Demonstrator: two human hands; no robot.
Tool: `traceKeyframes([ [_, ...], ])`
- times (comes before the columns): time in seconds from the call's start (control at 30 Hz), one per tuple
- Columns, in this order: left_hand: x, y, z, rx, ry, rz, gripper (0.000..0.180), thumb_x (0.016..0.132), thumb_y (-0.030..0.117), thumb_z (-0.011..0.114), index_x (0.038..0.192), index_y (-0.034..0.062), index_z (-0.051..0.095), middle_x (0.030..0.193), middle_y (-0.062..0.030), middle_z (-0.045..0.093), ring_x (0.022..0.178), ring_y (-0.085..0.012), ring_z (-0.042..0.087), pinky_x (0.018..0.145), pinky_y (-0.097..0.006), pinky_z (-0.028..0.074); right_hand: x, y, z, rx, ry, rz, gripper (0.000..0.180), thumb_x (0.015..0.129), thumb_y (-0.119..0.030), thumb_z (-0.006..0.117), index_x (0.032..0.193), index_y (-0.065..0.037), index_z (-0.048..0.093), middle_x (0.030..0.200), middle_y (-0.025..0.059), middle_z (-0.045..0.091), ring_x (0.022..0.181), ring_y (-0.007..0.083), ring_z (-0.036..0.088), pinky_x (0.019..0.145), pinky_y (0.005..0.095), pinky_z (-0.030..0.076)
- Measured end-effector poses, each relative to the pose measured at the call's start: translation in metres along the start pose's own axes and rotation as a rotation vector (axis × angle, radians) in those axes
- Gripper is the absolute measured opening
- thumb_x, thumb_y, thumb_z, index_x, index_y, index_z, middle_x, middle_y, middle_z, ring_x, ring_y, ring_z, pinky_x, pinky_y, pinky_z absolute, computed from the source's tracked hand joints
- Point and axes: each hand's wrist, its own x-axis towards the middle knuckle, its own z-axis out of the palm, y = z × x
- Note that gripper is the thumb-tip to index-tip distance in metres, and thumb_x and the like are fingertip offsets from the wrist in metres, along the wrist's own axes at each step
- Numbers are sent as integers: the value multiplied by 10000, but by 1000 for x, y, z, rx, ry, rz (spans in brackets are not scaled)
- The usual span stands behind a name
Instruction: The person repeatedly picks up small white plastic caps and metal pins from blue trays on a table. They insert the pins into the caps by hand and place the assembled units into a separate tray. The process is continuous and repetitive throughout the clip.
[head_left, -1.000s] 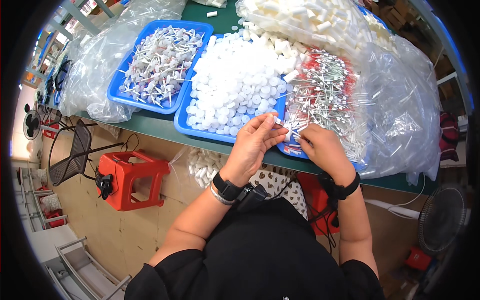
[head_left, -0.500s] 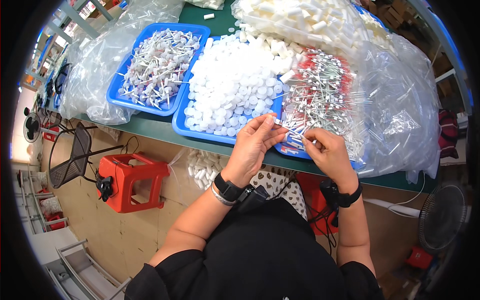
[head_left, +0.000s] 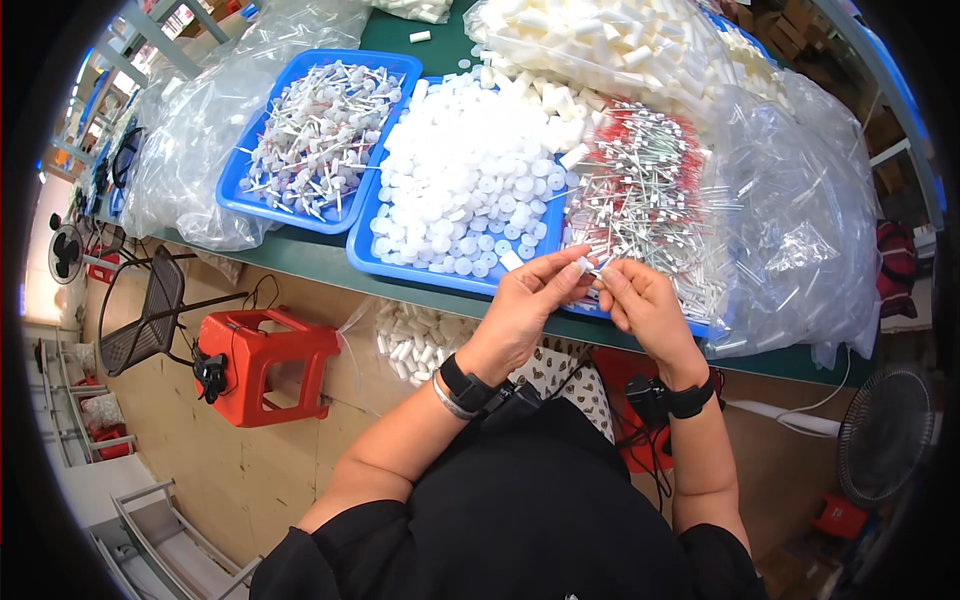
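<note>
Fingertip to fingertip, my left hand (head_left: 530,305) and my right hand (head_left: 648,308) meet above the front edge of the trays. A small white plastic piece (head_left: 587,265) shows in my left hand's pinch. My right thumb and index finger are closed against its other side; whatever they grip is too small and covered to name. Behind my hands, a blue tray (head_left: 400,268) is heaped with white translucent discs (head_left: 470,190). Thin pins with white and red ends (head_left: 645,180) are piled to its right.
Another blue tray (head_left: 232,190) on the left holds assembled pin-and-disc pieces (head_left: 320,140). Cream cylinders (head_left: 620,45) fill a bag at the back. Clear plastic bags (head_left: 790,230) flank the trays. A red stool (head_left: 255,365) and a bag of white cylinders (head_left: 410,345) are below the table.
My left hand has shifted right and slightly down, and my right hand has turned inward, so their fingertips now meet. A white cylinder now shows at the disc tray's front edge.
</note>
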Motion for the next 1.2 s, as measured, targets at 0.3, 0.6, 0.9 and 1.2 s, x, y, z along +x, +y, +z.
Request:
traceKeyframes([
  [0.3,10,52,-15,81,129,302,305,974,212,637,1204,11,633,1007,-30,666,913,-105,612,825,-257,496,-7,-15,19,-130,102,-127,258,1032,-182,504,1167,15,604,846,53,688,585,59,543,539,212,444],
  [0.6,23,147,-70,193,324,573,401,976,193,626,1291,-28,514,1162,-143,661,1037,-212,653,889,-334,524,-11,-16,-27,-333,346,-236,205,988,-110,561,1141,1,642,852,59,689,667,58,578,580,221,461],
  [0.9,18,59,-56,1850,26,765,256,761,4,625,1009,27,683,1017,-101,674,980,-297,578,850,-394,473,4,-1,-14,-1176,238,-654,53,784,-26,664,833,-28,687,811,121,638,736,298,633,645,390,507],
  [1.2,21,66,-58,1895,-81,689,235,768,-65,590,986,-5,654,989,-148,627,946,-351,547,825,-414,465,14,23,-7,-1158,343,-637,23,775,-33,611,781,-39,590,790,110,558,740,304,620,625,408,516],
])
